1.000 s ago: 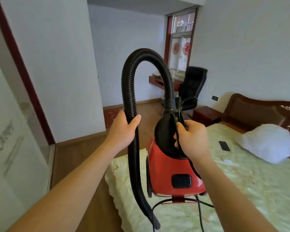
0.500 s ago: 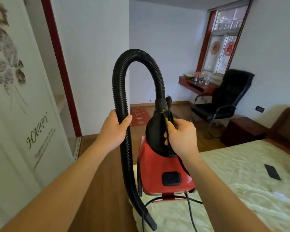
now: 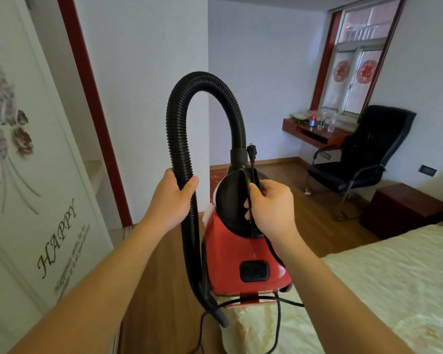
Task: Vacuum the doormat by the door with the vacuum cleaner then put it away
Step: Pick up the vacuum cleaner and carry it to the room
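Observation:
I hold a small red and black vacuum cleaner point(image 3: 230, 254) up in front of me, above the corner of the bed. My right hand point(image 3: 269, 205) grips its black top handle together with the power cord. My left hand point(image 3: 173, 198) is closed around the black ribbed hose point(image 3: 202, 83), which arches up from the body and hangs down to a nozzle point(image 3: 219, 315) at the lower middle. The cord point(image 3: 279, 325) dangles below the body. A red doormat point(image 3: 216, 181) shows on the floor far ahead, partly hidden by the vacuum.
A white sliding door with flower print point(image 3: 28, 175) fills the left, beside a red door frame point(image 3: 95, 116). A bed with a pale cover point(image 3: 384, 290) lies at the right. A black office chair point(image 3: 363, 159), a red wall shelf point(image 3: 315, 134) and a dark cabinet point(image 3: 404, 208) stand beyond.
My view has turned left, away from the bed's headboard and pillow toward the door side of the room. Both hands keep the same hold on the hose and handle.

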The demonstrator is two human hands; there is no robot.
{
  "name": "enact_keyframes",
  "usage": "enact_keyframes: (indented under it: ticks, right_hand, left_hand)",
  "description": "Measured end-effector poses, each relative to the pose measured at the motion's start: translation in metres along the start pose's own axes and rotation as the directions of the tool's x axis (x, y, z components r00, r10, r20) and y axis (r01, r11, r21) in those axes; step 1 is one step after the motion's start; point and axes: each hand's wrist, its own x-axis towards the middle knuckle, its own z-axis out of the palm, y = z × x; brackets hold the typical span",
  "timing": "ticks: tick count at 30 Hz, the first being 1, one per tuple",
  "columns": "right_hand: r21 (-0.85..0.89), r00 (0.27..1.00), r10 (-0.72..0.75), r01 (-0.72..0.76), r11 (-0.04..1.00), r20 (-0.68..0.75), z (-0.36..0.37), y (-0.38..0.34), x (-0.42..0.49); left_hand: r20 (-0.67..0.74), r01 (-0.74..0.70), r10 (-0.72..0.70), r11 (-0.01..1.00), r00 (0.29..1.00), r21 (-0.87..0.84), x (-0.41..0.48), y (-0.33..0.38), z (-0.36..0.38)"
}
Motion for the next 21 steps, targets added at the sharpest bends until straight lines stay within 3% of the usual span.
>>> enact_keyframes:
  ticks: [12,21]
  right_hand:
    - [0.089,0.999,0.022,-0.025,0.996,0.039,0.106,0.057,0.198]
    - [0.039,0.998,-0.018,0.016,0.999,0.059,0.165,0.064,0.335]
  left_hand:
    - [-0.057,0.075,-0.075,0.997,0.996,-0.008,0.194,-0.078,0.041]
    - [-0.075,0.072,-0.074,0.997,0.994,-0.030,0.332,-0.114,0.047]
